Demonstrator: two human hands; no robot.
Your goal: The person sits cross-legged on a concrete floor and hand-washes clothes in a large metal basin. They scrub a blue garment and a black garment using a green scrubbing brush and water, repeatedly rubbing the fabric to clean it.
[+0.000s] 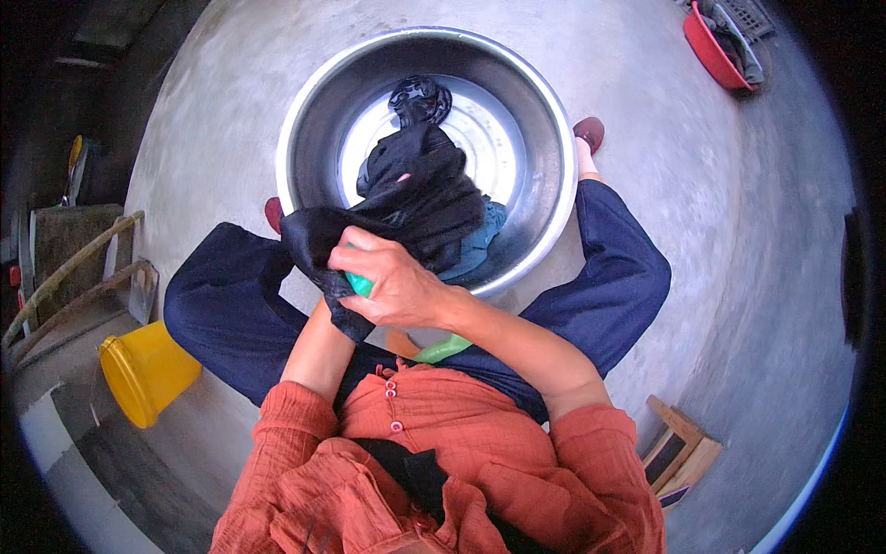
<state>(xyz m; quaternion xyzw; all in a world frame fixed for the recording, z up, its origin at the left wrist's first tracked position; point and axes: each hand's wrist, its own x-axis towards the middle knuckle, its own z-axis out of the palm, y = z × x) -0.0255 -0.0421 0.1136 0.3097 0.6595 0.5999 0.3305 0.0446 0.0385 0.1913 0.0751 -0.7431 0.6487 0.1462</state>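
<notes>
A wide metal basin stands on the floor between my legs, with a little water in it. Wet black cloth trails from its middle over the near left rim. My right hand is closed round a small smooth green object, mostly hidden by the fingers, and presses it against the cloth. My left forearm runs under the black cloth, which covers the left hand, so its fingers cannot be made out. Blue cloth lies partly beneath the black cloth inside the basin.
A yellow bucket lies tipped at the left, near wooden poles. A red basin holding dark cloth sits at the far right. A low wooden piece is at the near right. Something bright green lies by my lap.
</notes>
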